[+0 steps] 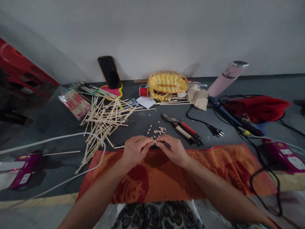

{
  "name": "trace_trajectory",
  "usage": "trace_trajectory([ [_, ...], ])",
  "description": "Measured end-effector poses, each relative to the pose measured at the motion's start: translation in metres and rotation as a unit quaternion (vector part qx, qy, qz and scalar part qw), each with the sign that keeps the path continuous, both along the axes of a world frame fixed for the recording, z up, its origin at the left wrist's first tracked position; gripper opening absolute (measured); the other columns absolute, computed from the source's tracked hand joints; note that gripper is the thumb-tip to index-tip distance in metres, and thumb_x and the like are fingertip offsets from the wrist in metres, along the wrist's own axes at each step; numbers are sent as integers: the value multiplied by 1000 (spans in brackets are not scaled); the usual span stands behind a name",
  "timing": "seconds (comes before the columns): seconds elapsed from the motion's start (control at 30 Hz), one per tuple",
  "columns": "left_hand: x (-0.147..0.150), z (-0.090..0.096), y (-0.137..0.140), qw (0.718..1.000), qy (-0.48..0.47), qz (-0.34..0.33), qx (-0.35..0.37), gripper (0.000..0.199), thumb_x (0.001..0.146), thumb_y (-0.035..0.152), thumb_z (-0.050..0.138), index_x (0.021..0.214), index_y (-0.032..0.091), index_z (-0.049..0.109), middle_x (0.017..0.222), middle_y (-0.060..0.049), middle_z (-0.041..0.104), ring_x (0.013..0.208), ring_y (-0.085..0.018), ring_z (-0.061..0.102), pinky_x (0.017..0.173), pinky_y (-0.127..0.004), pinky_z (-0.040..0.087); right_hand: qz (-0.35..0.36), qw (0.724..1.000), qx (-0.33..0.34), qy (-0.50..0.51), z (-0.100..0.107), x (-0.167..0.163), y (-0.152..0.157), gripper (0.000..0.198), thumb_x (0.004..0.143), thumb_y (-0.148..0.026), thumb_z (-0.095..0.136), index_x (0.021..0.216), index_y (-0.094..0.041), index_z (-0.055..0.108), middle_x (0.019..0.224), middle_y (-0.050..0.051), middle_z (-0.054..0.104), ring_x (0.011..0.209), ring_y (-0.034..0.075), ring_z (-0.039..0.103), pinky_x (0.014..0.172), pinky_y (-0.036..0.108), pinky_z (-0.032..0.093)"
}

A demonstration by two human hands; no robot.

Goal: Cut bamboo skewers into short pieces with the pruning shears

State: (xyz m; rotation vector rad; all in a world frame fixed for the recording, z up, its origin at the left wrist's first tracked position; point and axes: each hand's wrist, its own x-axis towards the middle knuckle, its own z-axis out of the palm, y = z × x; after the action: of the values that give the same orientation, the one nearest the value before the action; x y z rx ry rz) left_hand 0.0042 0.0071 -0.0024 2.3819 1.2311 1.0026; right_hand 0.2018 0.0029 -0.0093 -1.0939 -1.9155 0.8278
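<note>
- Orange terry towel with a dark red figure (214, 171) lies along the near edge of the dark grey desk (54, 121); both forearms rest across it.
- Left hand (135, 149) and right hand (172, 149) meet at the towel's far edge, fingertips pinched together on a small pale wooden piece (154, 140). Both hands are closed to a fine pinch; the piece is too small to describe further.
- Just beyond the fingertips, a scatter of short cut wooden pegs (158, 130) lies on the desk.
- Right of the pegs: pruning shears with red and cream handles (183, 127), jaws shut.
- Left of the pegs: a loose heap of thin pale wooden sticks (105, 119).
- Further back: yellow woven oval basket (168, 82), a red thread spool (143, 91) beside it, and a black phone (109, 72) leaning on the wall.
- Far right: pink cylindrical flask with silver lid (226, 78), tilted.
</note>
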Motion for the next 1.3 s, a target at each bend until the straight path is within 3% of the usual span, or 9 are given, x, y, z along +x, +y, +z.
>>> trace_trajectory([
  [0.57,-2,1,-1,998,33,-7,54,11,88,23,59,92,20,68,83,-3,74,75,-15,67,72,-27,50,10,998,-52,26,6,0,0,14,91,-30,55,92,-22,66,84,2,70,77,14,64,72,25,49],
  [1.3,-2,7,-4,1000,-10,-19,-2,10,83,18,61,91,19,67,80,-2,72,70,-15,64,69,-28,47,23,999,-45,20,4,0,-1,13,92,-28,54,93,-22,65,86,2,69,78,14,63,73,25,47],
])
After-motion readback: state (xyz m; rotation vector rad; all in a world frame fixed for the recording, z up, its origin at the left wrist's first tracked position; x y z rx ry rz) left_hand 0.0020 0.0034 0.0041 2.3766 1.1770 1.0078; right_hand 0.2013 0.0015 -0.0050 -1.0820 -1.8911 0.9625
